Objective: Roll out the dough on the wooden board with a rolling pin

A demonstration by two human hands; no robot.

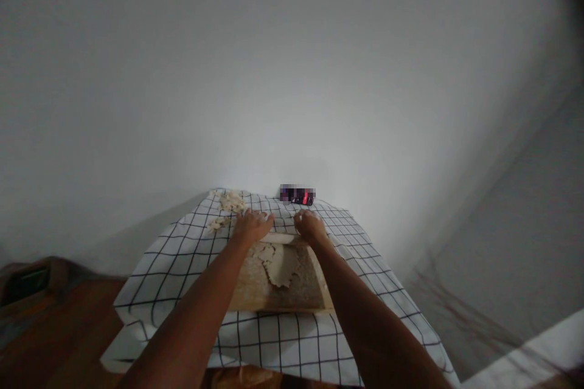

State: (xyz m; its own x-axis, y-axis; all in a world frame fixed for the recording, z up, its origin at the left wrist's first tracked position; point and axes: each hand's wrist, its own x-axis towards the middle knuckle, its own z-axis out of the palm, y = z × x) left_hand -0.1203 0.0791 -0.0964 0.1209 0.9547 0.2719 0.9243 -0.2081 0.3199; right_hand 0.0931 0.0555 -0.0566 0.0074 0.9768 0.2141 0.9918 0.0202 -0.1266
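Observation:
A pale rolling pin (285,238) lies crosswise over the far part of a wooden board (255,299). My left hand (253,226) is on its left end, thumb pointing inward. At the right end, my right hand (310,225) is curled over the pin. Below the pin, a thin sheet of dough (279,264) with ragged, cracked edges is spread on the board. Both forearms reach forward along the board's sides and partly cover it.
A black and white checked cloth (177,261) covers the table. Crumbly dough pieces (230,201) lie at its far left. A dark packet with red (303,196) stands by the wall. A brown box (34,282) is at lower left.

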